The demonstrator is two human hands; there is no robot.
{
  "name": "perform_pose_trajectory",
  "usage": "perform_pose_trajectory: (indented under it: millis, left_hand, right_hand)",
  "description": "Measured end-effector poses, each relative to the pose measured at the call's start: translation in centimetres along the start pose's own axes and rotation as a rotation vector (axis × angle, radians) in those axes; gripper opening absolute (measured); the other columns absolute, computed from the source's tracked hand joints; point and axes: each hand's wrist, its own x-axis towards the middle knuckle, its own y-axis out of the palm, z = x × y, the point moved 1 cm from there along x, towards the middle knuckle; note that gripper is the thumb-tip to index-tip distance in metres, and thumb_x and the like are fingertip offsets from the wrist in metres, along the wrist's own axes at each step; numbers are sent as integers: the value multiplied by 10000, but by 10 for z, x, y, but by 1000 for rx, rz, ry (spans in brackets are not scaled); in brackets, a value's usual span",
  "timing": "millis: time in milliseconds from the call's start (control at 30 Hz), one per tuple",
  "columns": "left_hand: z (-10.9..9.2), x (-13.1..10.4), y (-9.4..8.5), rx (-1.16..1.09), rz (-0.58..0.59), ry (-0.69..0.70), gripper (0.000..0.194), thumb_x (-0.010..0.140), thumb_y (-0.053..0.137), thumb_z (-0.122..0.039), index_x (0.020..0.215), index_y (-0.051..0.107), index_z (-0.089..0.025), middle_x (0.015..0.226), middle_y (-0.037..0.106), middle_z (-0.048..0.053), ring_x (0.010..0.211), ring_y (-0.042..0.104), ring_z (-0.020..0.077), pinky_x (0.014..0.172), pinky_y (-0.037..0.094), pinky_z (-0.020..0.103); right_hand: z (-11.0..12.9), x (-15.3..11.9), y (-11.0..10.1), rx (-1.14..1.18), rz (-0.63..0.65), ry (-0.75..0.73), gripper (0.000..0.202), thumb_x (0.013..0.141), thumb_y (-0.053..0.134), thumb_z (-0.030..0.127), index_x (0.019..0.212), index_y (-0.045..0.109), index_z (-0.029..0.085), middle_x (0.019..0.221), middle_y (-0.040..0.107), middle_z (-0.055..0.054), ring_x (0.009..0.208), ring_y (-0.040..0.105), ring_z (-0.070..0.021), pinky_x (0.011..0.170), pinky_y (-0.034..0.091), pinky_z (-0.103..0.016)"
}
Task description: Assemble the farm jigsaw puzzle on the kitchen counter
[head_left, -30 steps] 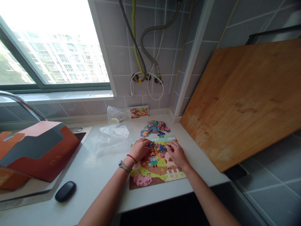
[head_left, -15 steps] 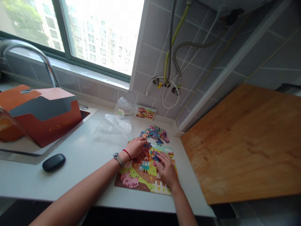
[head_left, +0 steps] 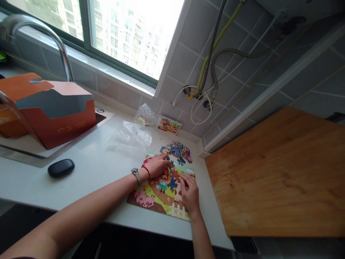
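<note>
A colourful farm puzzle point(head_left: 161, 198) lies on the white counter, with dark blue loose pieces point(head_left: 173, 184) on its middle. My left hand point(head_left: 158, 166), with a watch and red cord at the wrist, rests over the puzzle's upper left part; its fingers are bent and their tips are partly hidden. On the right side of the puzzle is my right hand point(head_left: 189, 190), thumb and index finger drawn together near the picture; whatever is between them is too small to name. A pile of loose pieces point(head_left: 177, 149) sits just beyond the puzzle's top edge.
Clear plastic bags point(head_left: 132, 138) and a small picture card point(head_left: 169, 125) are at the back. An orange box point(head_left: 61, 126) stands over the sink at left, near a black oval object point(head_left: 61, 168). A wooden board point(head_left: 275, 176) is at right.
The view has shifted and tilted. My right hand has drawn back from the middle of the puzzle, its fingers now closer together, and the blue pieces there show more.
</note>
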Motion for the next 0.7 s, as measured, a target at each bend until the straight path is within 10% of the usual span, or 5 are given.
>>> perform_pose_trajectory:
  millis: [333, 700]
  left_hand:
    - [-1, 2, 0, 5, -24, -11, 149, 991, 695, -243, 1091, 801, -277, 1182, 722, 49, 1120, 642, 262, 965, 510, 361]
    - [1, 3, 3, 13, -63, 28, 215, 1023, 671, -376, 1096, 750, -191, 1120, 736, 85, 1043, 655, 260, 952, 508, 373]
  right_hand:
    - [18, 3, -2, 76, 311, -134, 314, 975, 571, 180, 1162, 808, 267, 1122, 810, -89, 1136, 706, -282, 1003, 584, -488]
    - [-11, 51, 1, -122, 379, 98, 373, 754, 861, 283, 1125, 825, 269, 1401, 670, -121, 1321, 594, -350, 1128, 479, -520]
